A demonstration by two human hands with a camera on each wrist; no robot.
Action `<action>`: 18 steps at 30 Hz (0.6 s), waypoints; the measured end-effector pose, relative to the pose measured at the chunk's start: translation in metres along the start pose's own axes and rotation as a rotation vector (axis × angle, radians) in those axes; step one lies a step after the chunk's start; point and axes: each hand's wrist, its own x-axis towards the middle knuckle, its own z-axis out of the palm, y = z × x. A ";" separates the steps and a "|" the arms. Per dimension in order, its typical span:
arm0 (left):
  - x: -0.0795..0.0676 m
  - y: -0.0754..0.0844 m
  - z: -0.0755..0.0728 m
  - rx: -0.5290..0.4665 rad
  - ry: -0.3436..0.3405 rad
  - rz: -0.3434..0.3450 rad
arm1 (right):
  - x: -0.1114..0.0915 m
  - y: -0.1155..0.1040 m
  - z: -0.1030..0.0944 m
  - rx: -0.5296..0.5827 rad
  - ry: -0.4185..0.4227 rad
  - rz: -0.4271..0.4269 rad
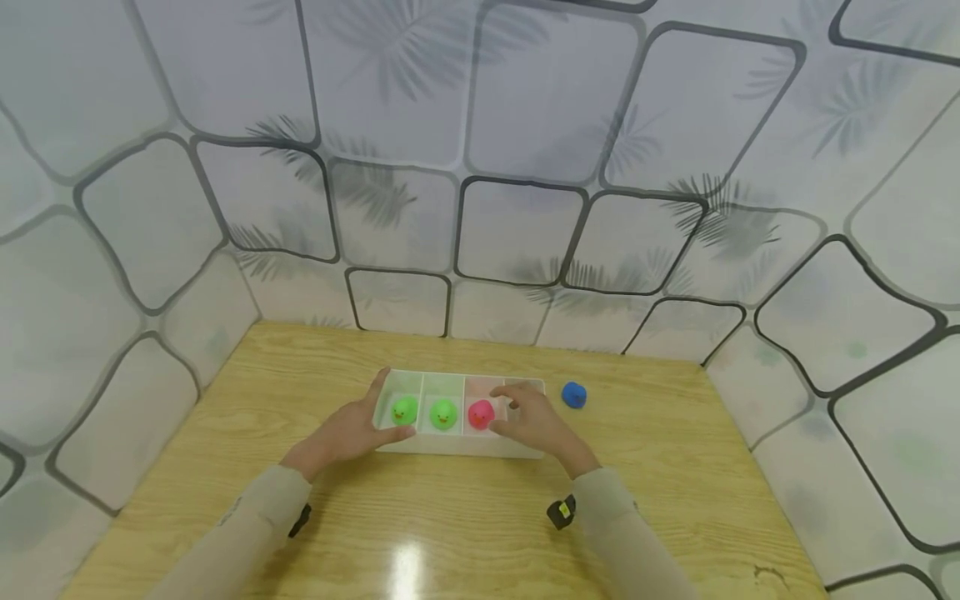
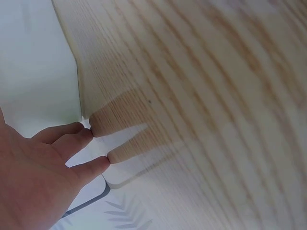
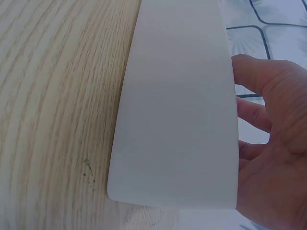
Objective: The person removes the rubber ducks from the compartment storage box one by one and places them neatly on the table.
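A white divided tray (image 1: 457,445) sits on the table. Its left two compartments each hold a green toy duck (image 1: 404,410), (image 1: 443,414), and the third a pink toy duck (image 1: 481,414). My left hand (image 1: 347,431) rests against the tray's left end, its thumb by the front rim and fingers extended. Over the right part of the tray hovers my right hand (image 1: 537,422), thumb and forefinger apart beside the pink duck. It partly covers the rightmost compartment. In the right wrist view, the tray's front wall (image 3: 175,110) hides the fingertips.
Right of the tray lies a small blue rounded toy (image 1: 574,395). The wooden table (image 1: 360,533) meets patterned wall panels (image 1: 521,229) at the back and sides. Black wrist devices (image 1: 561,512) show below the sleeves.
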 end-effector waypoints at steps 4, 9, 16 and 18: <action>0.000 0.001 0.000 0.002 -0.003 -0.006 | 0.000 -0.002 0.001 0.010 0.005 0.011; -0.001 0.001 0.000 0.005 -0.006 -0.013 | 0.001 -0.002 0.003 0.012 0.007 0.012; 0.000 0.002 -0.001 0.004 -0.005 -0.009 | 0.005 -0.006 0.006 -0.021 0.009 0.052; 0.000 0.002 -0.001 0.004 -0.007 -0.010 | 0.007 -0.007 0.007 -0.046 0.005 0.059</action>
